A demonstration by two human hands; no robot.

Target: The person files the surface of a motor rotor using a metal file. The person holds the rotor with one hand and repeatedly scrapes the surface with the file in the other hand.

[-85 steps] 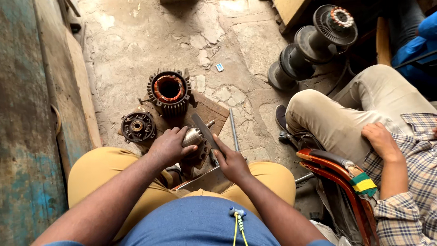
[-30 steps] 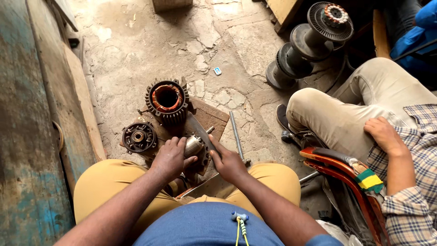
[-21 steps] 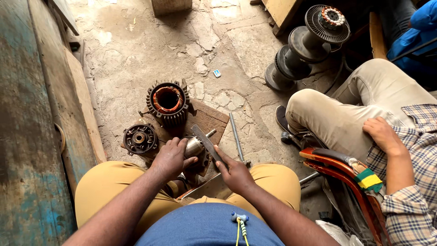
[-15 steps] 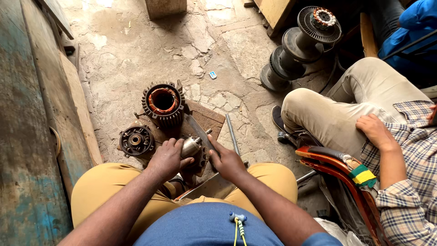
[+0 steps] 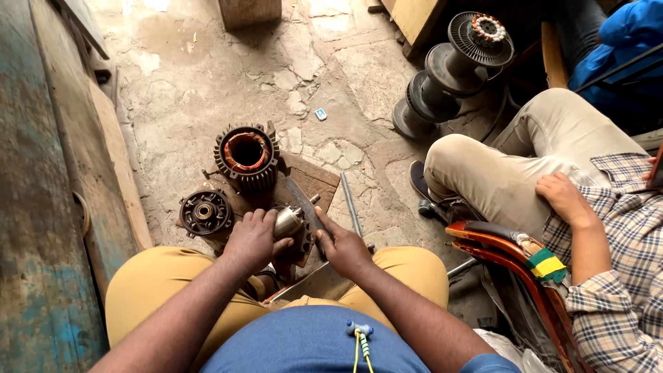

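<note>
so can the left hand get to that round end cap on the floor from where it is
Probably yes: the left hand sits on the metal rotor, and the end cap lies just beside it on the floor with nothing between.

There are two hands at work: a left hand [image 5: 250,240] and a right hand [image 5: 344,250]. One shiny metal part [image 5: 289,222] sits between them. Middle left of the frame lie one round motor shell [image 5: 247,157], one round cover [image 5: 205,213] and one thin rod [image 5: 350,211].

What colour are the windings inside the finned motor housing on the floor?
Copper-orange, inside the dark housing; head view.
</note>
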